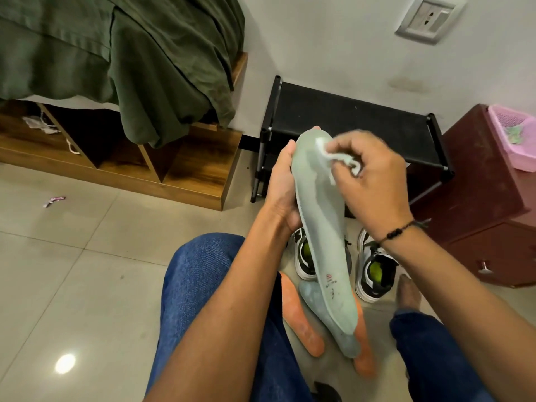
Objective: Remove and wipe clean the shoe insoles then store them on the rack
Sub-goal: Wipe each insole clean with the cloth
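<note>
- In the centre of the frame, your left hand (282, 181) grips the pale green insole (320, 227) along its left edge, fingers curled round it, holding it up off the floor with the toe end toward the rack.
- Your right hand (374, 181) pinches a small white wipe (333, 158) against the insole's toe end, so its fingers are clamped on the wipe.
- You look to be mid-wipe on this insole; the removing step seems done, since other insoles already lie loose below.
- Next, you probably need to draw the wipe down toward the heel, where the printed marks sit, while your left hand keeps the soft insole from bending.
- At lower centre, a second pale green insole (324, 311) lies on the floor over two orange insoles (301, 317), between your knees.
- Just above them stand two black-and-white shoes (374, 265), their yellow-green insides showing.
- The black rack (348, 120) stands against the wall at centre right; no insole lies on the top shelf you can see.
- The tiled floor (87, 256) fills the lower left; a bed with a green cover (116, 53) takes the upper left, and a maroon cabinet (487, 198) with a pink basket (513, 137) sits at the right edge.
</note>
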`<action>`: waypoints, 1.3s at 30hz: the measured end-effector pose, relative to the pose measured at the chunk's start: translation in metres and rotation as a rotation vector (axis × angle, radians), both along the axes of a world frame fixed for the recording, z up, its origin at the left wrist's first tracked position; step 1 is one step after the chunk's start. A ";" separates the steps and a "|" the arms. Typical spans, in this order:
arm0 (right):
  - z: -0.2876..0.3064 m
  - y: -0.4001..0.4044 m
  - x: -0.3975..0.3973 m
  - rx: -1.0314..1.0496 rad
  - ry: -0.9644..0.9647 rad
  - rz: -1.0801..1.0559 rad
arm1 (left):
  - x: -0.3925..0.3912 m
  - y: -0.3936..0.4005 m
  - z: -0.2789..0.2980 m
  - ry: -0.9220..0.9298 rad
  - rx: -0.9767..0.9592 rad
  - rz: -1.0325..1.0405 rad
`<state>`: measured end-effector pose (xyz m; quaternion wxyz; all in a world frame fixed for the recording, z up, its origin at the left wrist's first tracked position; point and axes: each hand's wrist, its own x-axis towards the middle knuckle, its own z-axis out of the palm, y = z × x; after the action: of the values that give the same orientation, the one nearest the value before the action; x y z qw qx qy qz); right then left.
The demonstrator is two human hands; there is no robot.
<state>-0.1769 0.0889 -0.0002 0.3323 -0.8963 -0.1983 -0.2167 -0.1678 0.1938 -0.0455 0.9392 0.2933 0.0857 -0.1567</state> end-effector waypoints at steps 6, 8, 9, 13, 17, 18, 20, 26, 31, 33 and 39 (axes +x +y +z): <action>-0.001 0.017 0.034 -0.220 0.045 -0.144 | -0.003 -0.001 -0.002 -0.032 0.096 -0.021; -0.004 0.027 0.030 -0.211 0.083 -0.088 | -0.003 0.003 0.001 -0.025 0.109 -0.026; -0.007 0.031 0.025 -0.205 0.104 -0.053 | -0.003 0.005 0.002 -0.018 0.098 -0.026; -0.020 0.035 -0.001 -0.163 0.173 0.078 | 0.002 0.010 -0.004 -0.008 0.002 0.007; -0.013 0.017 -0.010 -0.191 0.185 0.239 | 0.004 0.009 -0.005 -0.033 -0.065 0.024; -0.008 0.012 -0.007 -0.196 0.160 0.228 | 0.004 0.007 -0.001 -0.031 -0.071 0.016; 0.003 0.004 0.007 -0.131 0.096 0.129 | 0.004 0.002 0.003 -0.033 -0.068 0.012; 0.009 0.012 0.052 -0.308 0.033 -0.086 | 0.001 -0.007 0.004 -0.033 0.019 -0.032; -0.016 0.042 0.021 -0.209 0.039 -0.047 | 0.006 0.002 -0.001 -0.014 -0.046 0.055; -0.026 0.045 0.007 -0.199 0.015 -0.015 | 0.007 0.006 -0.006 -0.014 -0.096 0.056; -0.023 0.036 -0.003 -0.047 0.241 -0.001 | 0.009 0.007 -0.010 0.010 -0.120 0.048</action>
<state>-0.1803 0.1246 -0.0234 0.3323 -0.9235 -0.1618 -0.1029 -0.1593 0.2006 -0.0558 0.9582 0.2334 0.0880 -0.1404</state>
